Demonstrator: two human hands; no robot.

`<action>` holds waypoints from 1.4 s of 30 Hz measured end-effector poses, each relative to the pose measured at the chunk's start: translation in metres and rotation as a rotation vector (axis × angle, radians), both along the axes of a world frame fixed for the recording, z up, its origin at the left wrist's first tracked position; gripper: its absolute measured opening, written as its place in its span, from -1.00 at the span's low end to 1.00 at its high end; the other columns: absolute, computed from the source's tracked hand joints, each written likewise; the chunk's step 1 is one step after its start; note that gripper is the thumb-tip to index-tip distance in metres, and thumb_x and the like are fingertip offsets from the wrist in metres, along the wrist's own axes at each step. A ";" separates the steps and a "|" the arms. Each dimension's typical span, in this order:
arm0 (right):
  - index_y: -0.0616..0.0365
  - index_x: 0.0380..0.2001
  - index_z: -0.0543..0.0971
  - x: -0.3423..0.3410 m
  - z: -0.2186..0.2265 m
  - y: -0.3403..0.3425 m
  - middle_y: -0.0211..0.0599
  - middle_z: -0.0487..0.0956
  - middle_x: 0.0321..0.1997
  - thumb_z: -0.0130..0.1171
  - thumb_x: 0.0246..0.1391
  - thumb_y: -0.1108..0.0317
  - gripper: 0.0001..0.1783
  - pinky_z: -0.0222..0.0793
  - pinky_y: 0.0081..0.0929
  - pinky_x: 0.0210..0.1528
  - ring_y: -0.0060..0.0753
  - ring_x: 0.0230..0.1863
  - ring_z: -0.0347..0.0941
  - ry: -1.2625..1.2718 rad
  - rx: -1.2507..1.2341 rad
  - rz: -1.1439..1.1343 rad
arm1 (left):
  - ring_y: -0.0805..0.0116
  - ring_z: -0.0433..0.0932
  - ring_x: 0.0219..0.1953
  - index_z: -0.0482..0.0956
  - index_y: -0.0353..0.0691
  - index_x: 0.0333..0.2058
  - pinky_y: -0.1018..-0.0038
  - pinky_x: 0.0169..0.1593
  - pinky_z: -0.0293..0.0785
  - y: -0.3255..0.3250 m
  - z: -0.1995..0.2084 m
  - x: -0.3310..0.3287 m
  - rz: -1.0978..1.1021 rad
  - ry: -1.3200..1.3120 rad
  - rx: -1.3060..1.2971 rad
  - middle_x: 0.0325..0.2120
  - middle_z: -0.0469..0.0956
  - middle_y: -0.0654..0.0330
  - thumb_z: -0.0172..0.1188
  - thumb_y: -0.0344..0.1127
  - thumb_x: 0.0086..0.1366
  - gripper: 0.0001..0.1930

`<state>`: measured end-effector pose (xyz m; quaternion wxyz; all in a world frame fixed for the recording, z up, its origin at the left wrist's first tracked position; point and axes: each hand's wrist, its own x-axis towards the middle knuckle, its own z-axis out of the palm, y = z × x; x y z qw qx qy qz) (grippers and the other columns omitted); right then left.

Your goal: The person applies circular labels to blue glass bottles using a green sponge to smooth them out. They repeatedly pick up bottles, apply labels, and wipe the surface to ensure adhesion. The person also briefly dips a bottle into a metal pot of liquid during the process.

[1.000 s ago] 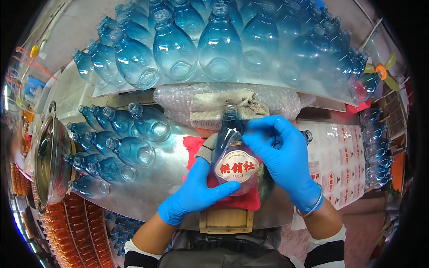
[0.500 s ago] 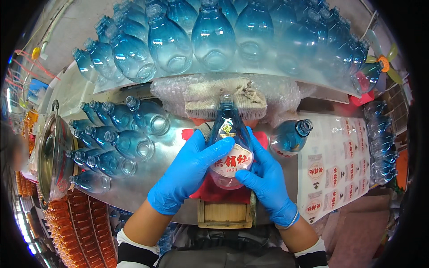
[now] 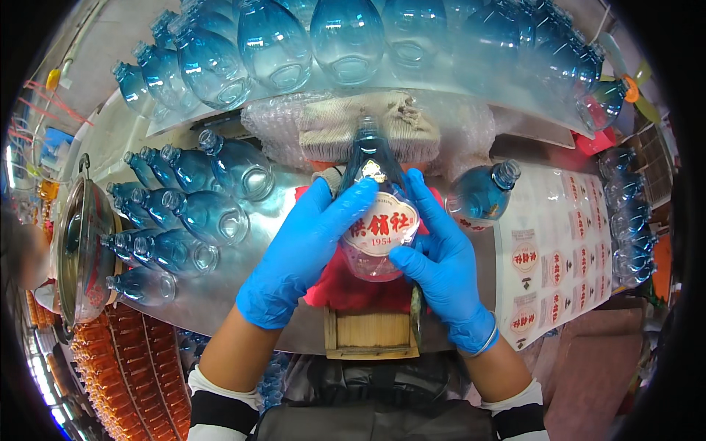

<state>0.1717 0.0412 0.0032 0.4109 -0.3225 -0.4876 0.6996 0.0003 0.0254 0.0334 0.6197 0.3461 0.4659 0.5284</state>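
The left hand [image 3: 294,242] and right hand [image 3: 445,264] clasp the blue bottle [image 3: 375,263] over red cloth [image 3: 327,287], mid-way along the counter's [image 3: 213,287] near edge. Looks like label [image 3: 384,226] smoothing; next calls for even thumb pressure, I'd say.

The centre blue bottle [image 3: 368,153] is bearing a cream label [image 3: 382,229] with red characters [image 3: 381,223] above smaller digits [image 3: 381,242]; a pale emblem [image 3: 371,170] is sitting at the label's twelve o'clock. Towards three o'clock, a white sheet [image 3: 507,294] is displaying red-lettered prints [image 3: 557,270].
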 end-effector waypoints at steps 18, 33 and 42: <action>0.00 0.26 0.13 0.008 0.008 0.002 -0.35 0.24 0.26 0.21 -0.05 0.50 -0.21 0.32 -0.80 -0.43 -0.86 -0.50 0.27 -0.011 0.006 0.050 | 0.28 0.06 0.25 -0.14 -0.35 0.26 0.38 0.27 -0.03 -0.028 -0.027 -0.004 -0.048 -0.017 0.227 0.23 0.04 0.06 0.13 -0.25 0.19 -0.20; 0.02 0.20 0.25 0.004 0.001 -0.004 -0.36 0.35 0.19 0.28 -0.11 0.48 -0.25 0.35 -0.77 -0.48 -0.82 -0.46 0.34 -0.038 0.026 -0.054 | 0.33 0.04 0.25 -0.14 -0.24 0.28 0.41 0.28 -0.03 -0.034 -0.040 -0.006 -0.038 0.029 0.291 0.27 -0.02 0.09 0.19 -0.44 0.13 -0.17; -0.02 0.18 0.30 0.003 0.005 -0.004 -0.39 0.41 0.12 0.28 -0.09 0.45 -0.29 0.33 -0.77 -0.50 -0.79 -0.50 0.33 -0.067 0.004 -0.052 | 0.33 0.04 0.25 -0.15 -0.26 0.28 0.42 0.28 -0.04 -0.032 -0.045 -0.005 -0.042 0.019 0.379 0.27 -0.03 0.09 0.19 -0.41 0.14 -0.17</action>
